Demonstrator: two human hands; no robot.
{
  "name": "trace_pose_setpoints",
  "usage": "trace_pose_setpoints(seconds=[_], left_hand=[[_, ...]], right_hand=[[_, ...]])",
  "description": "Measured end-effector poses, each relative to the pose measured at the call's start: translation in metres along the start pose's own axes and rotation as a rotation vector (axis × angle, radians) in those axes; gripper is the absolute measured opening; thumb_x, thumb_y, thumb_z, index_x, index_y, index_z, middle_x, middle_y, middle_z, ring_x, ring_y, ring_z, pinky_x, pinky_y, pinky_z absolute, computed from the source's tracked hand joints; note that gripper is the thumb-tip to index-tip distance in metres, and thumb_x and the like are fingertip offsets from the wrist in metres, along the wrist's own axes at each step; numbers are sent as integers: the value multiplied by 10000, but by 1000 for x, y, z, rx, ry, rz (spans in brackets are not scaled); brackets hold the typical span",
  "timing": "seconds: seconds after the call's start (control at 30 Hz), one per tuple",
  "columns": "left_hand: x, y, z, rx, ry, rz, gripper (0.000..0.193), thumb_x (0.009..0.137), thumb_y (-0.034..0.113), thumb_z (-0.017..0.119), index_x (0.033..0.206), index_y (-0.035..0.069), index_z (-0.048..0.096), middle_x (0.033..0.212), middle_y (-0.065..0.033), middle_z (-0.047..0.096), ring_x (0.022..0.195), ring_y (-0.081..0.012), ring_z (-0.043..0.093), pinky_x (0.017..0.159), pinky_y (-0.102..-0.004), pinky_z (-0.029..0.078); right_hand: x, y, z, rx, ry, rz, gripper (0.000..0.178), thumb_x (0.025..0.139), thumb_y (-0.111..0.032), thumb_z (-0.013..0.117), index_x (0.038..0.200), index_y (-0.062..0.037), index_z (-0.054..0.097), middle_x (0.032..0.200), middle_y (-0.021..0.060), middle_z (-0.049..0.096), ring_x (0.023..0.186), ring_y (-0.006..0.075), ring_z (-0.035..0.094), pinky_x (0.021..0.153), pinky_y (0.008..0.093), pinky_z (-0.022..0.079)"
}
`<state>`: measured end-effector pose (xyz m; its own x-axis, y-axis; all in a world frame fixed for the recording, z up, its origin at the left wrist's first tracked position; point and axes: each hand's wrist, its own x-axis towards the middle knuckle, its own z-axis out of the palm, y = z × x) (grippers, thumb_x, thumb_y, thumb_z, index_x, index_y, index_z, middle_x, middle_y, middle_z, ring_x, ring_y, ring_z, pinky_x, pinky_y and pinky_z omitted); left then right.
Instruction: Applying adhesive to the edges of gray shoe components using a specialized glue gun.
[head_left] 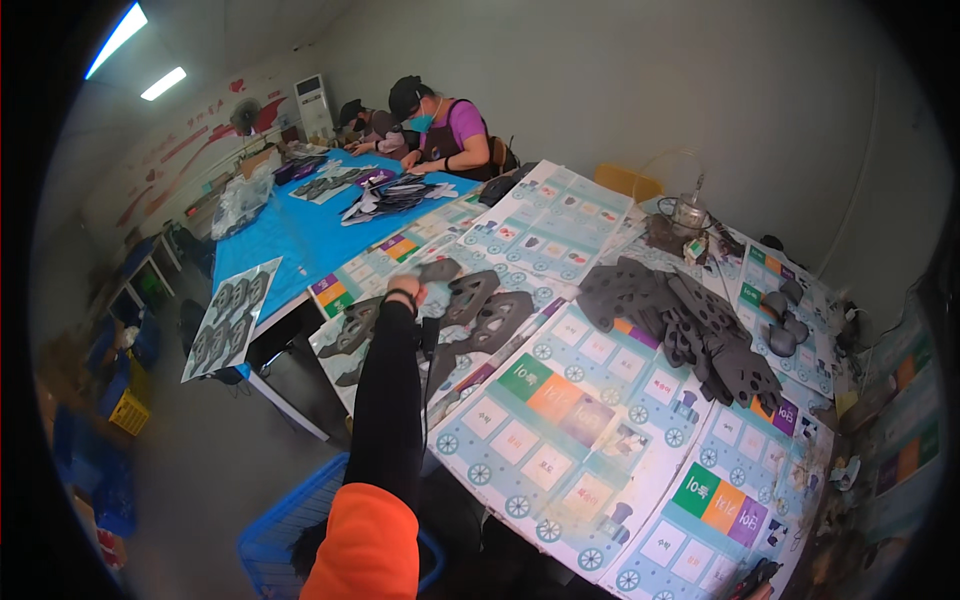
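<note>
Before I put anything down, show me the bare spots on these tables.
Widest: the printed tabletop between the dark grey pile and its near edge. Another: the blue cloth between the sheet of grey shapes and the heap of dark pieces. Crowded: around the left hand, where loose grey parts spread, and the far side by the metal pot.

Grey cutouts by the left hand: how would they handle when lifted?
The cutouts are probably light: they look thin, with openings. Likely floppy, given narrow strips around those openings. Rolling seems unlikely, since they lie on broad faces.
</note>
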<state>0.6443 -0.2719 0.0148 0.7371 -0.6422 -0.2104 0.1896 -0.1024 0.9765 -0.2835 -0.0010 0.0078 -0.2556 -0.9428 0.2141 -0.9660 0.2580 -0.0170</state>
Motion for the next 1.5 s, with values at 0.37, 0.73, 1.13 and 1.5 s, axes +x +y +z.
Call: trace_pose_setpoints(seconds=[0.37,0.73,1.13,1.5], left_hand=[[9,-16,-2,1110,23,135,303,1033,274,511,990,-18,581,825,-169,657,629,-239,634,553,-413,475],[-396,69,-51,321,16,804,385,1046,146,689,1409,36,624,1176,-46,731,986,-103,653,840,-266,534],[-427,-150,-144,-201,98,-39,374,1071,297,662,1339,41,611,1109,-103,747,913,-189,724,751,-309,581],[-372,-139,-113,-404,64,64,285,1098,188,597,1274,-36,592,1104,-160,742,900,-262,765,798,-347,631]], right_hand=[[5,-15,-23,62,-57,14,541,1013,-410,610,1339,20,564,1165,323,669,1050,516,667,926,618,523],[-2,9,-11,79,31,-1,561,1013,-436,610,1338,19,566,1158,320,675,1042,518,670,913,621,528],[-23,38,-21,66,64,-3,582,1012,-465,610,1337,18,568,1150,318,681,1035,519,673,900,624,533],[-19,23,-11,81,84,-11,604,1012,-493,611,1335,16,571,1143,316,687,1027,520,676,886,627,538]])
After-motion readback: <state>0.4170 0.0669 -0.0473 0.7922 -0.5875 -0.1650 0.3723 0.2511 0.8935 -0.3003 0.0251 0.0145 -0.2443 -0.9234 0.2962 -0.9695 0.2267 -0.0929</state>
